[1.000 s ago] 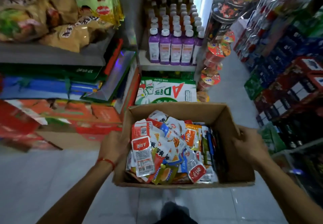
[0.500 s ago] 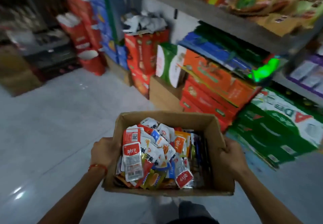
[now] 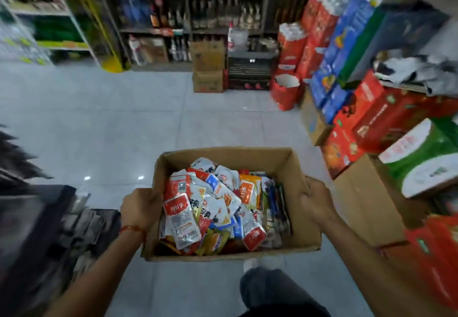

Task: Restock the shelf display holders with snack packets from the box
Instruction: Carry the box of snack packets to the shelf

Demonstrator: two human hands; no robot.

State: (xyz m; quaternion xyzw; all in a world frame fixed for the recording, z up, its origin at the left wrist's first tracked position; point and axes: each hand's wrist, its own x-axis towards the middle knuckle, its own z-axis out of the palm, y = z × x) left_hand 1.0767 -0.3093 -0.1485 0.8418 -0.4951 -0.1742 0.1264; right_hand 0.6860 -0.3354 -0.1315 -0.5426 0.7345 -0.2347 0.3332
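The left hand [image 3: 140, 209] at 9 o'clock and right hand [image 3: 316, 199] at 3 o'clock grip the box [image 3: 301, 180] walls, fingers closed. Carry it level so the snack packets [image 3: 213, 205] stay inside.

The person's arms are bare to the edge of view, with no sleeves showing. A thin red string bracelet [image 3: 132, 228] circles the wrist of the left hand [image 3: 141, 207]. The right hand [image 3: 316, 199] wears nothing. One leg shows dark trousers [image 3: 275, 292].
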